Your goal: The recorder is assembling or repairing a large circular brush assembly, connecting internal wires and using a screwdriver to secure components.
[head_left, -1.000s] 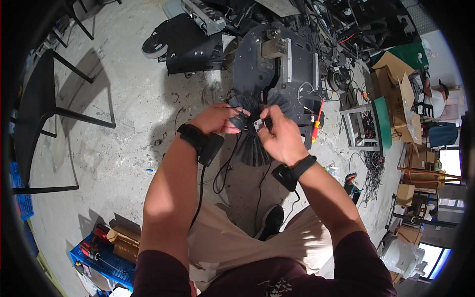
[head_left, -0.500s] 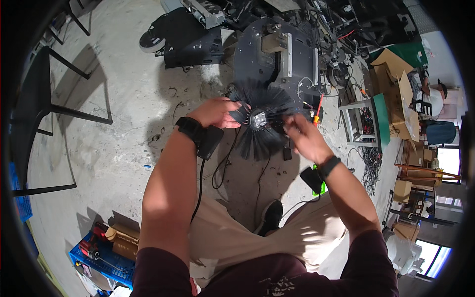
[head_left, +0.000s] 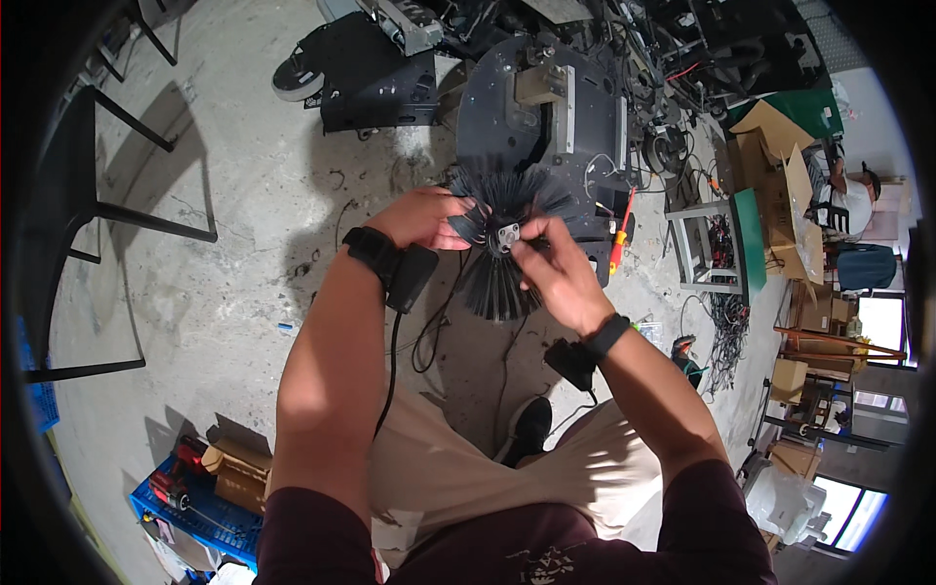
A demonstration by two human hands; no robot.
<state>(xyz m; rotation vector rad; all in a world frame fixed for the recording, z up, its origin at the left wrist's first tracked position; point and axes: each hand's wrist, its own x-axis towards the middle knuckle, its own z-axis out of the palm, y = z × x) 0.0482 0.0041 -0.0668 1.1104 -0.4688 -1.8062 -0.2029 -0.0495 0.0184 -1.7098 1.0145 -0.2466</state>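
The round black brush (head_left: 499, 294) sits between my two hands, overlapping the near edge of the dark rounded base (head_left: 599, 107) in view. My left hand (head_left: 425, 217) grasps its bristles at the left side. My right hand (head_left: 565, 277) has bent fingers at the metal hub (head_left: 508, 235); whether they pinch it, I cannot tell.

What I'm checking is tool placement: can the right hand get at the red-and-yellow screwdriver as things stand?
Probably yes: the screwdriver lies just right of the right hand, with nothing seen blocking it, though that hand is at the black brush's metal hub.
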